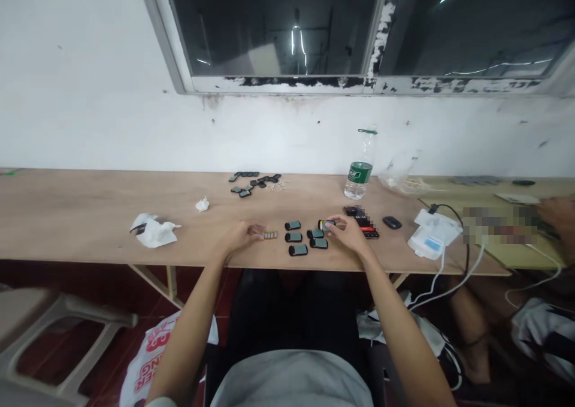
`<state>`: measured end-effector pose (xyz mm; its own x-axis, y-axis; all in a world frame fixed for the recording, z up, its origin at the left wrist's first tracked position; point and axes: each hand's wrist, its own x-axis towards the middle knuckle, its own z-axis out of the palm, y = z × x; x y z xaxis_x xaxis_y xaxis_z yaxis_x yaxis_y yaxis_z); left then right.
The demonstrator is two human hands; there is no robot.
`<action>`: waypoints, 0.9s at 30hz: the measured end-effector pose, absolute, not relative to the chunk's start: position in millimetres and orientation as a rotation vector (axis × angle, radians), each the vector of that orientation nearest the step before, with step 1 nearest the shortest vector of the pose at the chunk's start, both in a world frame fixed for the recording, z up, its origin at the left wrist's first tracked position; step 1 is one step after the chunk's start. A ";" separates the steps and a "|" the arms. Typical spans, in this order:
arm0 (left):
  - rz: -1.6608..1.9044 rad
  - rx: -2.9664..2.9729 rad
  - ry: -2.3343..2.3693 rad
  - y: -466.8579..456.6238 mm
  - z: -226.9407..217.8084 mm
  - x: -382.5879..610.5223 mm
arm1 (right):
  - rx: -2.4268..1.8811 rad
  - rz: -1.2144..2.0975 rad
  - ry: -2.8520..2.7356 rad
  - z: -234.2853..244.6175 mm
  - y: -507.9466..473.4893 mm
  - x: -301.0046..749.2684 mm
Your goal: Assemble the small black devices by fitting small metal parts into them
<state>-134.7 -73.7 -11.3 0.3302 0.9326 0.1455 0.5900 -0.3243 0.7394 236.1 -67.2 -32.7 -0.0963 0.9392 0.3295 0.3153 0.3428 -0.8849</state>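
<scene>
Looked like a bare-bones small-parts workroom, not a home: long plywood bench against a scuffed white wall, peeling window frame above, dark red floor tiles, plastic chair, rows of small dark device casings, trailing white charger cables.

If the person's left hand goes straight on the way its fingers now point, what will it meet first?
The left hand would probably meet the small row of yellowish parts first, though depth is unclear.

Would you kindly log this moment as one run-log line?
left hand: nearest gold-tipped parts | right hand: holding small black device
</scene>
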 end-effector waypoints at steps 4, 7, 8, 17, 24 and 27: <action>0.765 2.004 1.318 -75.5 -6.6 -133.2 | -1.157 0.784 -1.632 -26.2 -71.7 236.5; 0.764 1.998 1.306 -77.0 -3.5 -132.2 | -1.170 0.771 -1.631 -24.3 -72.8 236.3; 0.768 1.994 1.305 -77.6 -2.6 -132.0 | -1.173 0.768 -1.626 -24.3 -72.8 236.3; 0.748 2.000 1.330 -82.2 3.3 -130.0 | -1.151 0.786 -1.593 -18.0 -77.5 234.1; 0.734 2.005 1.307 -84.3 4.5 -131.9 | -1.156 0.798 -1.606 -11.3 -82.8 228.5; 0.759 1.977 1.320 -82.8 0.8 -134.4 | -1.155 0.842 -1.625 -9.2 -85.6 225.4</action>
<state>-134.4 -82.8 0.8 0.3306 0.9368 0.1147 0.5701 -0.2951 0.7667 225.4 -85.6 -9.2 -0.1149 0.9472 0.2992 0.3020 0.3203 -0.8979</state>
